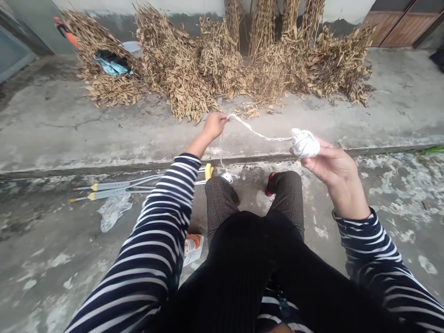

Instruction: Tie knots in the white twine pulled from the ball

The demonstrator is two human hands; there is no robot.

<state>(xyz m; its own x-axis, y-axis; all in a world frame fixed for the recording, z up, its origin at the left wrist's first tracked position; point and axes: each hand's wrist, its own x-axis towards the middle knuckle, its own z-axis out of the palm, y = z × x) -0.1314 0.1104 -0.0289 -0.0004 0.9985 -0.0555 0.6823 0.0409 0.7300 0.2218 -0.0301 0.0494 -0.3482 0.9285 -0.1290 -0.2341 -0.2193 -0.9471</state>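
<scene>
My right hand (333, 169) is closed around a ball of white cord (305, 143), held up on the right. From the ball a strand of white cord (256, 132) runs slackly across to my left hand (214, 126). The fingers of that hand are pinched on the strand, well to the left of the ball. Below the pinch a thinner length hangs down toward a small white bundle of cord (227, 177) on the ground near my left foot.
Dried plant bundles (187, 64) lean along the wall on a raised concrete ledge (138, 138). Crutches (118, 187) with a yellow part lie on the ground to the left, beside a clear plastic bag (114, 210). A printed packet (193, 247) lies near my left leg.
</scene>
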